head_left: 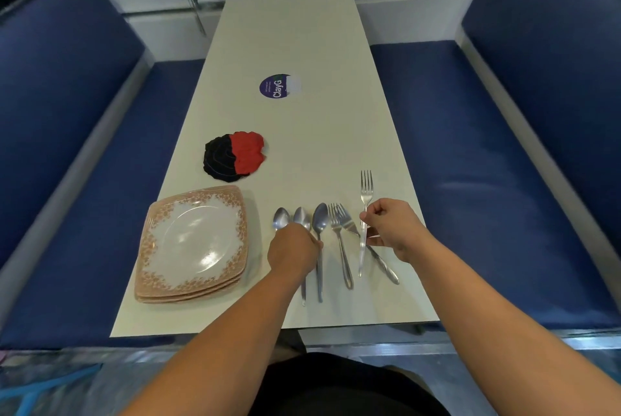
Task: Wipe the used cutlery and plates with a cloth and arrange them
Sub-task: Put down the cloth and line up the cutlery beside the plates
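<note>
Closest in, left hand [294, 247] knuckles-up over the handles of three spoons [301, 218], laid side by side with bowls pointing away, likely to line them up as a finished row. Curls down onto the two smaller handles, with a fingertip against the largest. Cannot tell gripping from merely pressing, given fingers hidden beneath the back of the hand. Just right of the spoons, two forks [337, 224] flat on the counter [319, 29], heads touching, the right one tilted, not yet straightened by the look of it. Right hand [393, 231] pinches a third fork [366, 187] at mid-handle between thumb and forefinger, tines pointing away and further out than the rest. Crosses the tilted fork's handle, apparently to be squared up parallel with its neighbours. Left of the cutlery, stack of floral-rimmed square plates [195, 241], neatly nested near the counter's left edge, seemingly already arranged. Beyond the plates, crumpled black-and-red cloth [233, 157] lying loose, touched by neither hand, parked within reach. Further still, round purple sticker [280, 86] on the counter; blue padded benches [84, 96] either side.
</note>
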`<state>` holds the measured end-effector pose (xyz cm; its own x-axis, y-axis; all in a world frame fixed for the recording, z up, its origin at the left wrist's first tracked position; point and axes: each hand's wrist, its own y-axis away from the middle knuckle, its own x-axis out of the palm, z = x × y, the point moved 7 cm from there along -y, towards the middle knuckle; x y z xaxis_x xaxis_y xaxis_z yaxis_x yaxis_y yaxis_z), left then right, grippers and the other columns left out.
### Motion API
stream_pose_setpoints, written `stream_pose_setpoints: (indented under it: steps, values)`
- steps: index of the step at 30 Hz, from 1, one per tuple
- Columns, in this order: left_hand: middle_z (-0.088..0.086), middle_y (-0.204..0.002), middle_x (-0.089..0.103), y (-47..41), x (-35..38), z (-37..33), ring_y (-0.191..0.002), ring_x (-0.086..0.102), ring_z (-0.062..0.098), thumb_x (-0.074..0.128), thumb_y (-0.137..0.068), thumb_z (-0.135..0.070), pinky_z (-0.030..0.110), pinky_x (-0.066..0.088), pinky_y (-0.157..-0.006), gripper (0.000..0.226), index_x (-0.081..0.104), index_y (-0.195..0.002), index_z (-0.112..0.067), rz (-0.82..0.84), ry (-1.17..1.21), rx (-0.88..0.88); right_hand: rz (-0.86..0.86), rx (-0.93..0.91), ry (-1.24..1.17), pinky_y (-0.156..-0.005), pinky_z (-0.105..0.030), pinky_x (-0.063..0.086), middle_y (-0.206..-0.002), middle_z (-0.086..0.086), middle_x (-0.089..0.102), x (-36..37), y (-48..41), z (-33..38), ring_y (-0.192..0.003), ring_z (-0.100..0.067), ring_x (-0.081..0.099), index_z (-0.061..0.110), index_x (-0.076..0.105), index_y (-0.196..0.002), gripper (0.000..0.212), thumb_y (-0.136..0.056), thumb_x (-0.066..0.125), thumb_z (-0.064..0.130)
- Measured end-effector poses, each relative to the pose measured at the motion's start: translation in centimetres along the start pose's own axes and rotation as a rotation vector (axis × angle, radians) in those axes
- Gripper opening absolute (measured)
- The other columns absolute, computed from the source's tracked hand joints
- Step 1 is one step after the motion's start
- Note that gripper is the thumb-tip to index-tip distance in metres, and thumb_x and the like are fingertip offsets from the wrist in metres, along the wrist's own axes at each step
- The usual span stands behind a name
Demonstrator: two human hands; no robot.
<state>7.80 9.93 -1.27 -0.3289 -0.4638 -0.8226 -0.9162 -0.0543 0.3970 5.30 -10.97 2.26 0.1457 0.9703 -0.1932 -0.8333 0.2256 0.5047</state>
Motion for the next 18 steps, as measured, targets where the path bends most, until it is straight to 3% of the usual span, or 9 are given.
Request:
stream_pose_setpoints:
  steps: [4,7,11,14,18]
  values:
    - [0.003,-0.076,0.068,0.0,0.1,-0.3,-0.074,0.067,0.023,0.069,-0.089,-0.041,0.027,0.043,-0.055,0.028,0.072,-0.087,-0.013,-0.015,-0.101,0.009,-0.01,-0.009,0.0,-0.059,-0.031,0.061,-0.07,-0.005,0.059,0.2,0.3,0.1,-0.049,-0.008,0.06,0.001,0.061,-0.089,0.008,-0.095,0.063,0.006]
    - [0.0,-0.069,0.061,0.0,0.0,-0.6,-0.066,0.061,0.019,0.069,-0.09,-0.04,0.026,0.043,-0.053,0.027,0.072,-0.089,-0.014,-0.036,-0.16,0.019,-0.019,-0.003,0.0,-0.057,-0.029,0.059,-0.072,-0.005,0.06,0.1,0.4,0.0,-0.055,-0.013,0.06,0.001,0.061,-0.09,0.008,-0.095,0.063,0.006]
    - [-0.002,-0.069,0.056,-0.1,-0.1,-0.9,-0.057,0.053,0.016,0.07,-0.09,-0.039,0.024,0.036,-0.046,0.032,0.068,-0.109,-0.014,-0.073,-0.184,0.044,-0.023,0.003,0.005,-0.056,-0.028,0.058,-0.076,-0.008,0.061,0.1,0.5,-0.2,-0.062,-0.017,0.062,-0.001,0.062,-0.092,0.009,-0.095,0.064,0.007]
    - [-0.002,-0.068,0.055,0.2,0.0,-1.0,-0.063,0.057,0.018,0.069,-0.091,-0.04,0.026,0.044,-0.055,0.028,0.072,-0.094,-0.013,-0.047,-0.193,0.061,-0.026,0.009,0.018,-0.052,-0.025,0.056,-0.081,-0.011,0.063,0.0,0.4,-0.4,-0.065,-0.02,0.063,-0.007,0.061,-0.098,0.015,-0.095,0.063,0.008]
    - [-0.003,-0.064,0.053,0.3,0.0,-1.1,-0.064,0.058,0.018,0.069,-0.091,-0.041,0.026,0.043,-0.056,0.028,0.072,-0.085,-0.014,-0.043,-0.179,0.073,-0.024,0.01,0.015,-0.057,-0.029,0.059,-0.081,-0.011,0.064,-0.1,0.2,-0.5,-0.065,-0.021,0.064,-0.007,0.062,-0.098,0.016,-0.095,0.064,0.008]
